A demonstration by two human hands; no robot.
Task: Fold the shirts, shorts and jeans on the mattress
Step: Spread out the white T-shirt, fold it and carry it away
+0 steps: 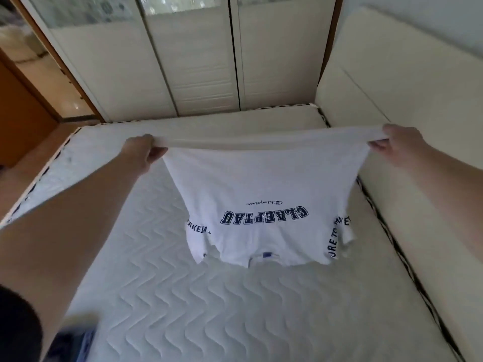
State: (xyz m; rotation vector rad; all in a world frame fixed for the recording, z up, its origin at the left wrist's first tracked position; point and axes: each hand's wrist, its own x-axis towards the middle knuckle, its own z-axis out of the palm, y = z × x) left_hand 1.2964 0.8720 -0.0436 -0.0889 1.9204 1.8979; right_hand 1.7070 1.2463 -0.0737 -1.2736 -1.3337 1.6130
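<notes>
Over the mattress (235,309), at centre frame: white T-shirt (261,184) held up by its hem, stretched taut from about ten o'clock to two o'clock, collar and sleeves hanging low toward six o'clock, their lower edge looking close to the quilted surface. Printed letters upside down, so shirt hanging bottom-up with the print facing the camera.

Likely step: spreading the shirt flat before the first fold. To do it well: keep the hem level and taut, lower the collar end first, then lay the body down away from six o'clock without letting the sleeves bunch under. Smooth out before folding. Risk, as a judgement: sleeves tucking beneath the body if dropped too fast.

Grip. Left hand (142,152), at ten o'clock: fingers curled round the gathered hem corner, closed tight on cloth. Right hand (400,146), at two o'clock: likewise pinching the opposite hem corner, fingers wrapped, nothing else held.

Dark blue cloth (75,343) at seven o'clock, blurred; perhaps jeans, cannot tell.
</notes>
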